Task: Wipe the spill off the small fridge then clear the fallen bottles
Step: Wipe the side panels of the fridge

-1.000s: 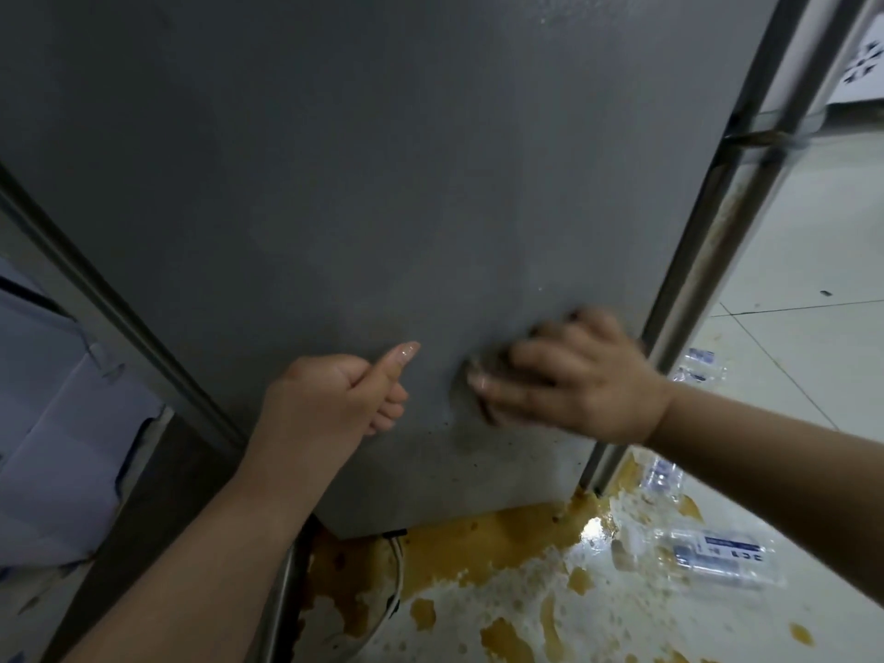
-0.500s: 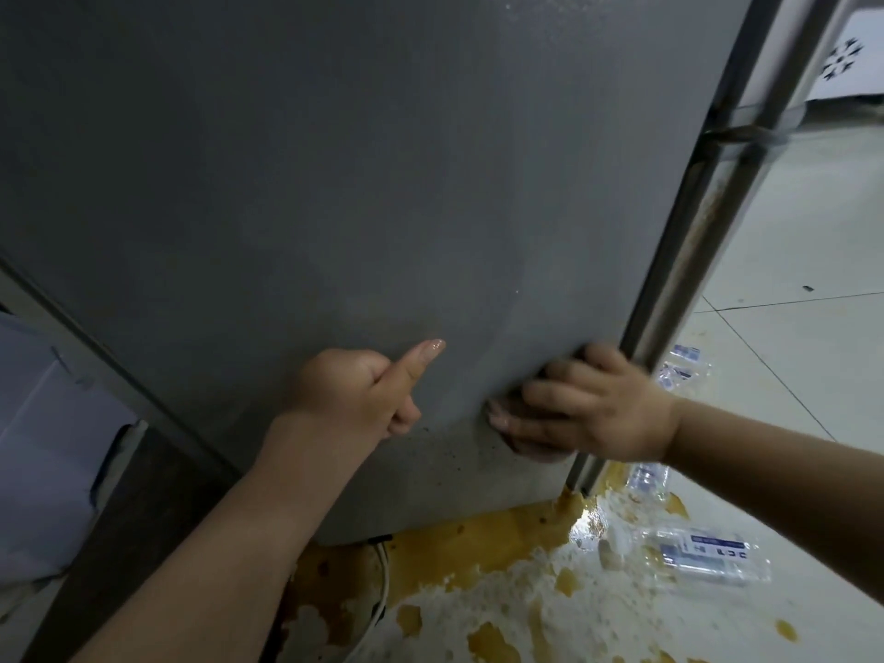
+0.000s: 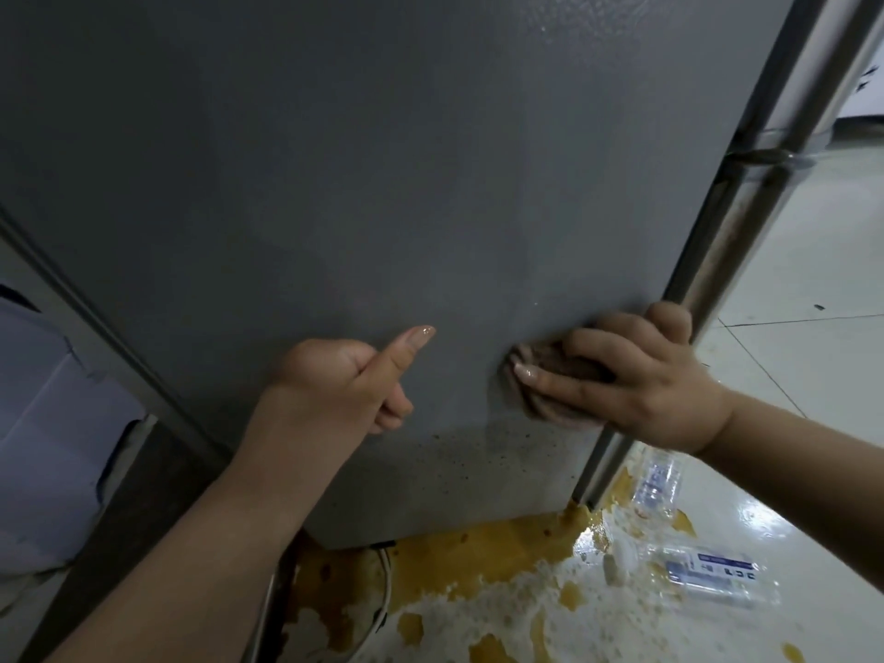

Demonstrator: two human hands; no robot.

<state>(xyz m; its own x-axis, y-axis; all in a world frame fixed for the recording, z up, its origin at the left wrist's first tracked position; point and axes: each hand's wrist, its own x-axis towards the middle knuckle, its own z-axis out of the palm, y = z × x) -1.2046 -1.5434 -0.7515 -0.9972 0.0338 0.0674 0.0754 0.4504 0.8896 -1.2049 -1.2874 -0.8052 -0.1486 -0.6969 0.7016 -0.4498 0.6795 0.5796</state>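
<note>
The grey side wall of the small fridge (image 3: 359, 184) fills most of the view. My right hand (image 3: 636, 380) presses a brownish cloth (image 3: 540, 375) against its lower right part, close to the steel corner edge. Dark speckles of spill (image 3: 502, 452) dot the wall just below the cloth. My left hand (image 3: 349, 380) rests against the wall to the left, fingers curled and thumb stuck out, holding nothing. Two clear plastic bottles lie on the floor: one (image 3: 657, 485) under my right wrist, one (image 3: 712, 574) with a blue-white label further front.
A wide yellow-brown and white foamy puddle (image 3: 502, 595) covers the white tiled floor (image 3: 813, 366) at the fridge's foot. A round metal rim (image 3: 382, 595) stands in the puddle. A pale bluish bag or box (image 3: 52, 423) sits left of the fridge.
My right hand with the cloth has slid right along the fridge wall toward the steel corner edge. My left hand has kept its pose against the wall.
</note>
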